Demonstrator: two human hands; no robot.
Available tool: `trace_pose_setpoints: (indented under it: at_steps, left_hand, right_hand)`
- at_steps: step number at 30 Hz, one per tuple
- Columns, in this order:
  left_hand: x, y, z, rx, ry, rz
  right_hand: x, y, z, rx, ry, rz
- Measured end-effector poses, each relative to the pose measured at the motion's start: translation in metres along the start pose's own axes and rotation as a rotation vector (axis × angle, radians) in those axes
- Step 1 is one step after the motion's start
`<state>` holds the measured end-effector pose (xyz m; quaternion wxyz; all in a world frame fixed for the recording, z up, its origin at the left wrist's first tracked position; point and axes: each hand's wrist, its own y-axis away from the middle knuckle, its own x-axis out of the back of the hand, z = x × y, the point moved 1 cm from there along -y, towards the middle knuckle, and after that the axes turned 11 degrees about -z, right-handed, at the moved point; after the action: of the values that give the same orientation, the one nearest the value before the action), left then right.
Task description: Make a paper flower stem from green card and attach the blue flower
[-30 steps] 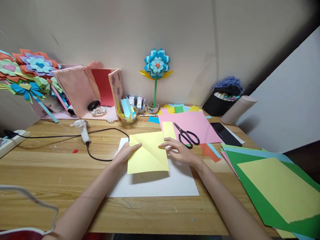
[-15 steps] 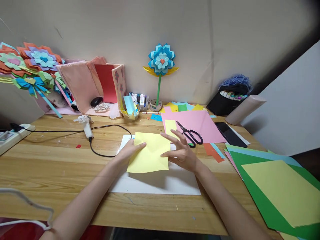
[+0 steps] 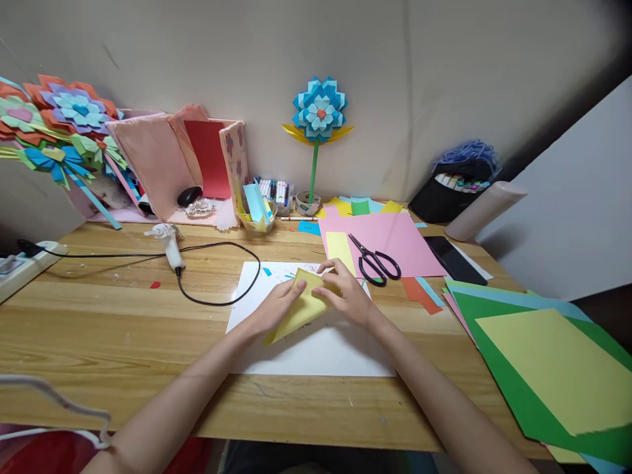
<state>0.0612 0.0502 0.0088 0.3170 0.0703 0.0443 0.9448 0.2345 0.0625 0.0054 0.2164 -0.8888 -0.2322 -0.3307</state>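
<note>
A yellow paper square is folded over on a white sheet in the middle of the wooden desk. My left hand pinches its left side near the top corner. My right hand presses on the paper's right side, fingers curled over the fold. Both hands meet at the top corner of the paper.
Black scissors lie on a pink sheet right of my hands. A glue gun with a black cord sits to the left. Green and yellow sheets are stacked at right; a phone, markers and paper flowers stand behind.
The flat yellow square has been folded over along a diagonal. Both hands have come together at its top corner, uncovering the far part of the white sheet.
</note>
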Motion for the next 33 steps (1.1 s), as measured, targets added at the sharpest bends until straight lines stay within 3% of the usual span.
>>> trace_pose_setpoints:
  at_steps: [4,9,14,33]
  left_hand:
    - [-0.002,-0.002,-0.002,-0.053,-0.116,0.025]
    - [0.000,-0.003,-0.003,-0.137,-0.264,0.250]
    - [-0.003,-0.002,-0.003,-0.131,-0.294,0.250]
    - [-0.010,-0.001,-0.001,-0.155,-0.302,0.282]
  right_hand:
    - [0.000,0.000,-0.006,-0.008,0.037,-0.027]
    - [-0.003,0.000,-0.011,-0.051,0.228,-0.032]
    - [-0.008,0.000,-0.015,-0.050,0.348,0.017]
    - [-0.010,0.002,-0.024,-0.088,0.420,0.081]
